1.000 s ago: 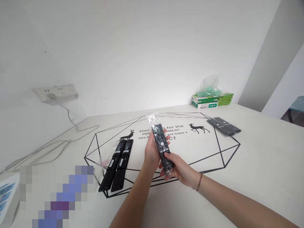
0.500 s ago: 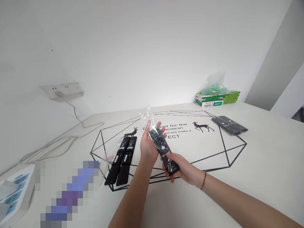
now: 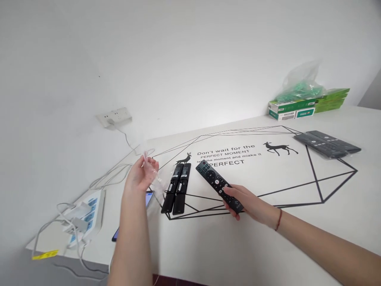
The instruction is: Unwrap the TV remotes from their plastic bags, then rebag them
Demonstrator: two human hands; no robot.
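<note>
My right hand (image 3: pixel 242 200) is closed around the lower end of a black remote control (image 3: pixel 218 184), bare of wrapping and with its buttons facing up. Out to the left, my left hand (image 3: pixel 142 173) pinches a clear plastic bag (image 3: pixel 154 176), which hangs from the fingers over the table. Between the two hands, two black remotes (image 3: pixel 177 186) lie side by side, face down, with their battery compartments open. At the right, two more remotes (image 3: pixel 327 143) rest face up in clear plastic.
Green-and-white boxes (image 3: pixel 291 109) stand at the back right, topped by a clear bag with green contents (image 3: pixel 302 85). A phone (image 3: pixel 149 196) lies partly behind my left forearm. At the left are a power strip (image 3: pixel 93 218), cables (image 3: pixel 110 174) and a wall socket (image 3: pixel 114 117).
The remote has come out of its plastic bag. My left hand has moved left with the bag, while my right hand keeps hold of the remote. The view has shifted left.
</note>
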